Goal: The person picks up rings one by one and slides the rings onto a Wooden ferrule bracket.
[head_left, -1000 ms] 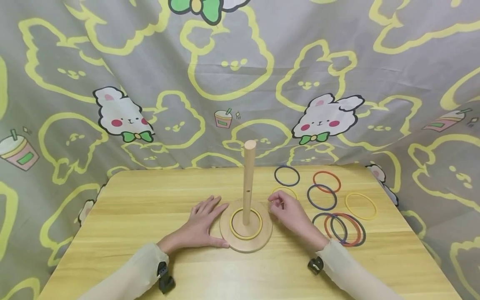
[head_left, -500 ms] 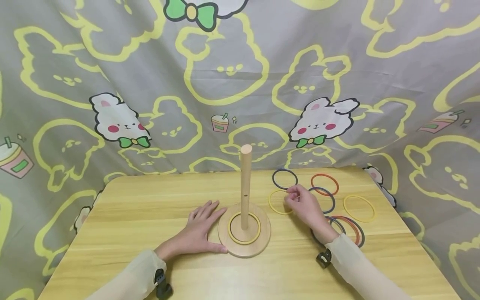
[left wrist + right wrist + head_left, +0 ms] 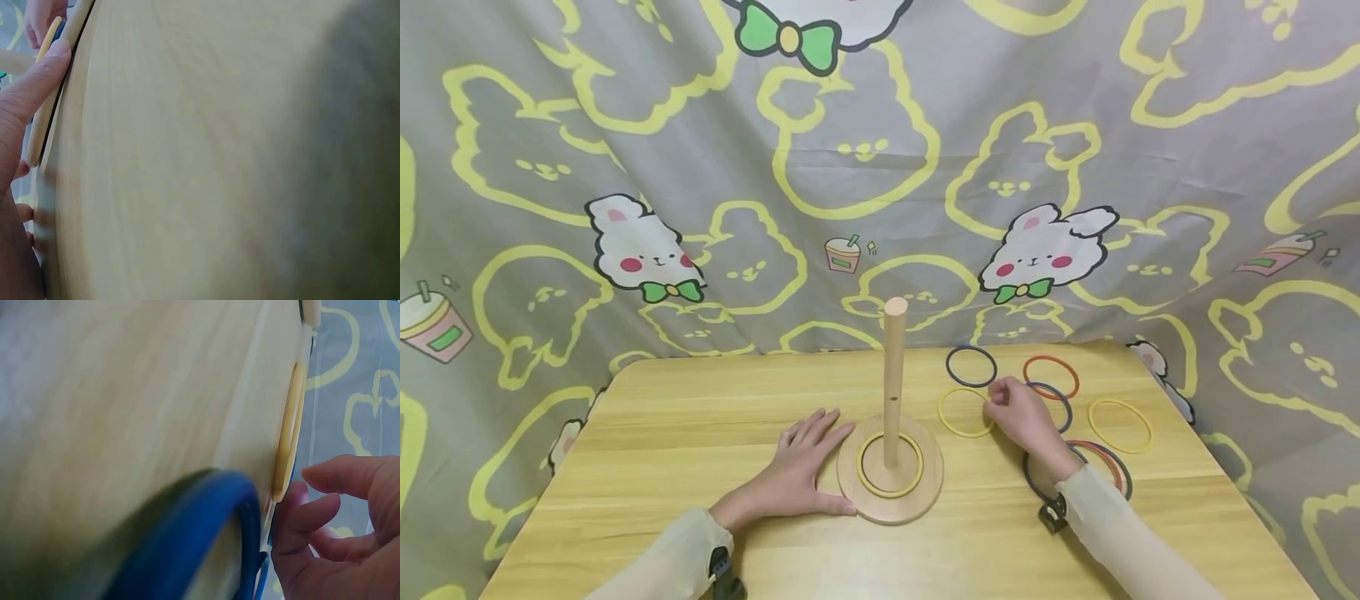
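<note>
A round wooden base [image 3: 891, 510] with an upright wooden peg [image 3: 892, 375] stands mid-table. Around the foot of the peg lies a yellow ring [image 3: 860, 468], with a dark blue edge under it in the left wrist view. My left hand [image 3: 797, 475] lies spread at the base's left side, its thumb [image 3: 47, 72] on the rim. My right hand [image 3: 1022, 417] is at the right edge of another yellow ring [image 3: 942, 417], which lies flat on the table. In the right wrist view its thumb [image 3: 337, 475] and curled fingers stand apart, fingertips close beside that yellow ring.
On the table's right lie a dark blue ring [image 3: 948, 367], a red ring [image 3: 1077, 377] overlapping another blue ring [image 3: 1068, 411], and a yellow ring [image 3: 1148, 433]. Nearer, a cluster of dark and red rings [image 3: 1127, 475] is partly under my right forearm. A patterned curtain [image 3: 865, 167] hangs behind.
My right hand has moved right, away from beside the base, to the right edge of the yellow ring on the table. My left hand stays at the base.
</note>
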Demonstrator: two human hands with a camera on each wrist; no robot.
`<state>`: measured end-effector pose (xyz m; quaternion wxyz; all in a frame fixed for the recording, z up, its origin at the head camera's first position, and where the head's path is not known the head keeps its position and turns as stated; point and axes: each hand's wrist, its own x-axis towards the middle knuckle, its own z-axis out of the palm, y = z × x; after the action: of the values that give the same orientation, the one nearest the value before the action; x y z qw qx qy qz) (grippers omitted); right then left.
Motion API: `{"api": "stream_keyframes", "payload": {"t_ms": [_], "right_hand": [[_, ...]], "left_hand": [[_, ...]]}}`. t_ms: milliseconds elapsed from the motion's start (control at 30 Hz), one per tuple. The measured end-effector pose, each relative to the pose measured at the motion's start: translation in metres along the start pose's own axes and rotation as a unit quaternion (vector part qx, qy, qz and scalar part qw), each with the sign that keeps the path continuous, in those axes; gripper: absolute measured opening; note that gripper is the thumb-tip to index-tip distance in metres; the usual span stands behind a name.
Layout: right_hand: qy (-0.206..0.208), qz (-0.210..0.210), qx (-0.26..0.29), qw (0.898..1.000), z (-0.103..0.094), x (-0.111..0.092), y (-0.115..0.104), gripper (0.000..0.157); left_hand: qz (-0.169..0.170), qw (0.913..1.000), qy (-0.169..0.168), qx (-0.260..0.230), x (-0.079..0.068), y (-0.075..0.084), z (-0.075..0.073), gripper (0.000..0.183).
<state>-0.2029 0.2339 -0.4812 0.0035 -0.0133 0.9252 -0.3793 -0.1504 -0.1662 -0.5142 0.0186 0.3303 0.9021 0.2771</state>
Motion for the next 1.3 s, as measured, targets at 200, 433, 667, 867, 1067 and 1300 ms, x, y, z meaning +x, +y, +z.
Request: {"api": "stream_keyframes", "payload": {"t_ms": [200, 433, 667, 867, 1067, 1300], "right_hand": [[-0.017, -0.008, -0.029, 0.999, 0.000, 0.001, 0.003, 0.025], [-0.033, -0.028, -0.084, 0.996, 0.003, 0.002, 0.000, 0.023], [-0.039, -0.023, -0.081, 0.996, 0.005, 0.002, 0.001, 0.024], [-0.055, -0.030, -0.019, 0.998, -0.001, -0.006, -0.002, 0.012], [-0.073, -0.034, 0.065, 0.995, -0.009, -0.016, -0.007, 0.032], [-0.059, -0.046, 0.146, 0.987, -0.022, -0.027, -0.013, 0.036]], "left_hand": [[-0.006, 1.0000, -0.004, -0.002, -0.005, 0.000, 0.000, 0.116], [-0.011, 0.9999, -0.005, 0.003, -0.009, -0.002, 0.001, 0.116], [-0.002, 1.0000, 0.001, 0.000, -0.009, -0.006, 0.000, 0.117], [0.004, 1.0000, 0.001, 0.002, -0.006, -0.006, -0.002, 0.117], [-0.007, 0.9998, -0.013, 0.009, -0.001, -0.005, 0.000, 0.116], [-0.006, 0.9998, -0.015, 0.014, 0.000, -0.004, 0.000, 0.116]]}}
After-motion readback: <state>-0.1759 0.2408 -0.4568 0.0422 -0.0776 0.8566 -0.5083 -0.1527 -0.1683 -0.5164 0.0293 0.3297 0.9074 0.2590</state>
